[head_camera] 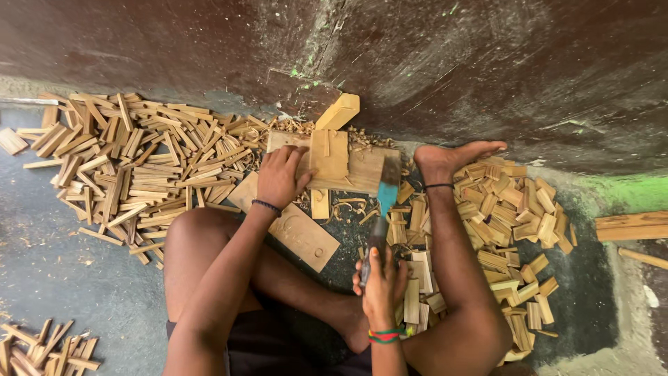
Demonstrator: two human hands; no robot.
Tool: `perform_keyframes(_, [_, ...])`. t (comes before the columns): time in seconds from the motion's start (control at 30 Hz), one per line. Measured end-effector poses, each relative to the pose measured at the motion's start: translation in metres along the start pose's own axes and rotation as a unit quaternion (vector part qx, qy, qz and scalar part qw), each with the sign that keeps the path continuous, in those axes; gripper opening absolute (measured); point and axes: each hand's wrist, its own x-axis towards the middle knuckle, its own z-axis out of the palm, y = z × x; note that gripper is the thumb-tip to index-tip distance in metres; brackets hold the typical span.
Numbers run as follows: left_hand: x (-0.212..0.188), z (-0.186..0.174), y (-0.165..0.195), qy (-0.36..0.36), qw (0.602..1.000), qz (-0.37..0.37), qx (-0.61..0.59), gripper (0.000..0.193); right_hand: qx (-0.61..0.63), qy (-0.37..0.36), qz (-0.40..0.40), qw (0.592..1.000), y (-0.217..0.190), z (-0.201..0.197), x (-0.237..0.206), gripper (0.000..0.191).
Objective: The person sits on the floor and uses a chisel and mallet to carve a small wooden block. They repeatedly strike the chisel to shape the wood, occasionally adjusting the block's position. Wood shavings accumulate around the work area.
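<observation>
Left hand (280, 177) steadies flat wooden slat (328, 154); right hand (381, 282) grips cleaver (385, 202).

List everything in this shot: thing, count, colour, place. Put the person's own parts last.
Upright wood piece: one, pale tan, centre, on the wooden block.
Wooden block: one, tan, flat on the floor at centre.
Hatchet: one, teal-painted head, dark handle, blade near the block's right end.
Flat board: one, tan, with a hole, lying below the block.
Leaning wood chunk: one, yellowish, against the wall.
Stick pile: many, tan, left floor.
Short-piece pile: many, tan, right floor.
Small stick heap: several, tan, bottom left.
Planks: a few, tan, right edge.
Wall: dark brown, top.
Left hand: steadies the upright piece.
Right hand: grip closed on the hatchet handle.
Foot: one visible, beside the block.
</observation>
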Motion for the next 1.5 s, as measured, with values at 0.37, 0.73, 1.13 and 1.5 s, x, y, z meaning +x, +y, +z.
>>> perform_keyframes(0.37, [0.021,0.014,0.005,-0.054,0.996,0.041,0.05,0.047,-0.173,-0.024,0.02,0.984,0.028,-0.001,-0.02,0.058])
perform_keyframes(0.73, [0.02,0.014,-0.001,-0.063,0.997,0.016,0.032,0.042,-0.19,-0.027,0.012,0.981,0.03,-0.004,-0.023,0.06])
perform_keyframes(1.13, [0.038,0.027,0.002,-0.053,0.998,-0.038,0.003,0.04,-0.171,0.019,-0.016,0.985,0.0,0.007,-0.054,0.063])
perform_keyframes(1.5, [0.028,0.025,0.031,-0.012,0.991,0.063,-0.114,0.078,-0.105,-0.056,0.026,0.993,-0.021,0.0,-0.071,0.061])
